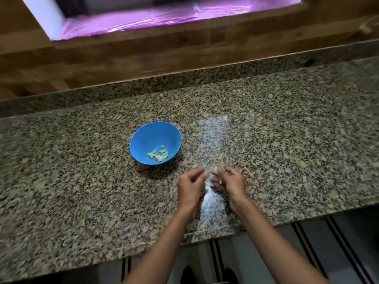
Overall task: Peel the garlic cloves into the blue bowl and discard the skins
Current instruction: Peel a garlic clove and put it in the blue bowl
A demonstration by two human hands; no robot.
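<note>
A blue bowl (155, 142) stands on the granite counter (287, 140) and holds several peeled pale garlic cloves (158, 154) at its bottom. Right of the bowl and nearer to me, my two hands meet over the counter. My left hand (191, 186) has its fingers curled toward the right one. My right hand (230, 181) pinches a small whitish garlic piece (215, 169) at its fingertips. Motion blur hides whether the left fingers touch the piece or any skin.
A low granite ledge runs along the back of the counter, with a wooden wall (123, 56) and a window sill lit purple above it. The counter's front edge (205, 232) lies just under my forearms, with tiled floor below.
</note>
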